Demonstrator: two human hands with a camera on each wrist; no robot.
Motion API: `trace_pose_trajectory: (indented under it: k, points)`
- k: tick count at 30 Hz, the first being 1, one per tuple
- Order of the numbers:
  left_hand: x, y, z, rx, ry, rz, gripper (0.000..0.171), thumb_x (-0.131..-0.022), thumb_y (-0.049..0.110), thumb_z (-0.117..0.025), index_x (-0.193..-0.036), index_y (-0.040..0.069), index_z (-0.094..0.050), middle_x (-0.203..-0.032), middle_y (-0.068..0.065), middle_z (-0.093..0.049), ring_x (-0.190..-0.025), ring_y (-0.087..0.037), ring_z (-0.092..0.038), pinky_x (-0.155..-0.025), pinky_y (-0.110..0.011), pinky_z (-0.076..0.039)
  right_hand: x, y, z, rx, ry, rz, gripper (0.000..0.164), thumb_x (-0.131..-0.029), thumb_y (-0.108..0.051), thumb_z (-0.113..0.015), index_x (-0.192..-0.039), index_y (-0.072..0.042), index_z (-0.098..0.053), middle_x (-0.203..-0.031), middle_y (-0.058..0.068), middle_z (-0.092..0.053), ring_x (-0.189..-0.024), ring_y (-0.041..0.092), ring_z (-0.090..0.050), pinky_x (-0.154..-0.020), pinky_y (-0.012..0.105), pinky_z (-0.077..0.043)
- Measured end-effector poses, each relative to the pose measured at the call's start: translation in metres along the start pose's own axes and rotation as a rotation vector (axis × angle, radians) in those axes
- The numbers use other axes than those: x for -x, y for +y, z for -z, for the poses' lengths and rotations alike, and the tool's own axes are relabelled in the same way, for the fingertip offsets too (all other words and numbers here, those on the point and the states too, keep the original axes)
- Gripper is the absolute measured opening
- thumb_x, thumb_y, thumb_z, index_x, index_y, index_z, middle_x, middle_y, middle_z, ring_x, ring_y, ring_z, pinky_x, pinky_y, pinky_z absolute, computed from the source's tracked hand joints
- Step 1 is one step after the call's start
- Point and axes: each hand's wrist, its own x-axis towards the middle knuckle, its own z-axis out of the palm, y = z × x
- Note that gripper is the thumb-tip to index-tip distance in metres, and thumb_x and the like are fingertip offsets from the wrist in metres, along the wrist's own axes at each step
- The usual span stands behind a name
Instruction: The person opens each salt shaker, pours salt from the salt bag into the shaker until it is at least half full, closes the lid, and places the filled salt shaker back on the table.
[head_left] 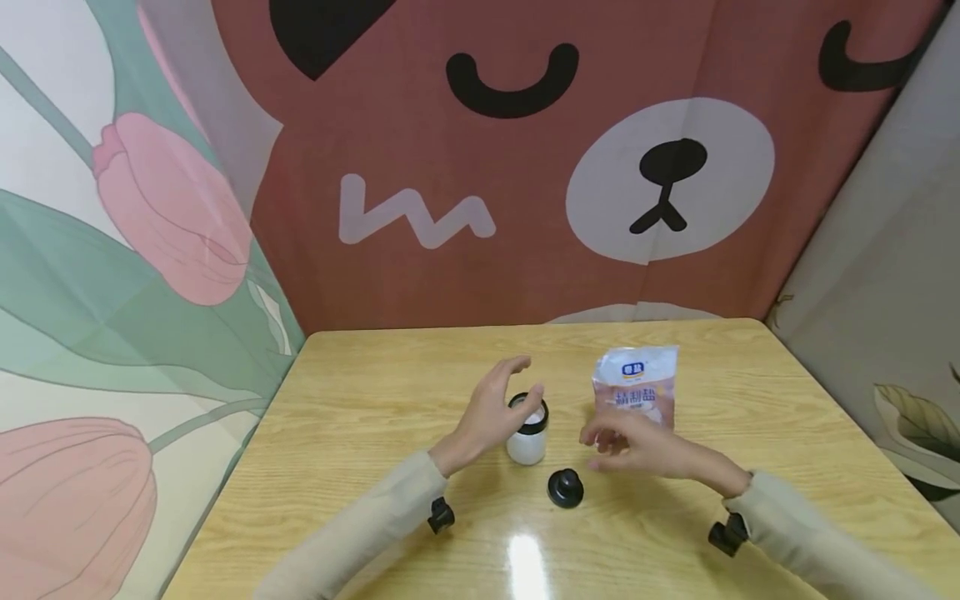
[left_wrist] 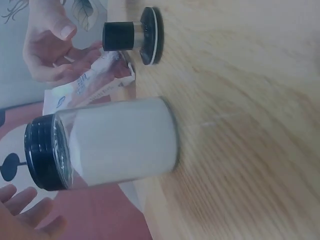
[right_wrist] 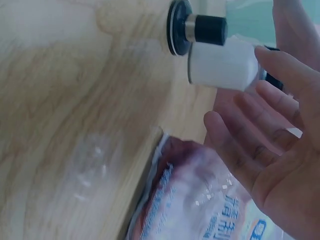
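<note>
A clear glass jar [head_left: 527, 448] with a black collar stands upright on the table, filled with white powder. My left hand [head_left: 487, 417] hovers at its left side, fingers spread and thumb over the rim, holding nothing. In front of the jar lies its black lid [head_left: 566, 488], knob up; the left wrist view shows the lid [left_wrist: 119, 36] with a light band below the knob. My right hand [head_left: 641, 446] is to the right of the lid, fingers loosely bent and nothing in them. Just behind it, a pink-and-white salt bag [head_left: 637, 371] is partly hidden by that hand.
The wooden table [head_left: 360, 400] reaches back to a brown bear-patterned curtain [head_left: 420, 283]. Flowered cloth [head_left: 180, 208] hangs along the left side, and a grey cloth [head_left: 862, 275] on the right. Each sleeve has a small black wrist camera [head_left: 441, 515] on it.
</note>
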Motion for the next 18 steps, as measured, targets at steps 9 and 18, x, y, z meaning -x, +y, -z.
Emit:
trace_pose_trajectory:
  k: [9, 18]
  points:
    - [0.009, -0.008, 0.003, -0.024, -0.083, 0.062, 0.075, -0.092, 0.057, -0.062, -0.147, 0.011, -0.043, -0.14, -0.004, -0.053, -0.129, -0.019, -0.048, -0.105, -0.044, -0.045, -0.007, -0.003, -0.011, 0.031, -0.046, 0.013, 0.031, -0.09, -0.025, -0.076, -0.115, -0.011, -0.064, -0.108, 0.007, -0.064, -0.089, 0.028, -0.065, -0.072, 0.035, -0.061]
    - [0.016, -0.015, -0.001, -0.048, -0.153, 0.107, 0.091, -0.083, 0.062, -0.071, -0.149, 0.008, -0.04, -0.141, -0.006, -0.053, -0.129, -0.023, -0.05, -0.105, -0.044, -0.045, -0.012, -0.003, -0.02, 0.083, -0.105, -0.004, 0.043, -0.09, -0.029, -0.075, -0.122, -0.003, -0.062, -0.115, 0.011, -0.066, -0.099, 0.029, -0.065, -0.082, 0.038, -0.058]
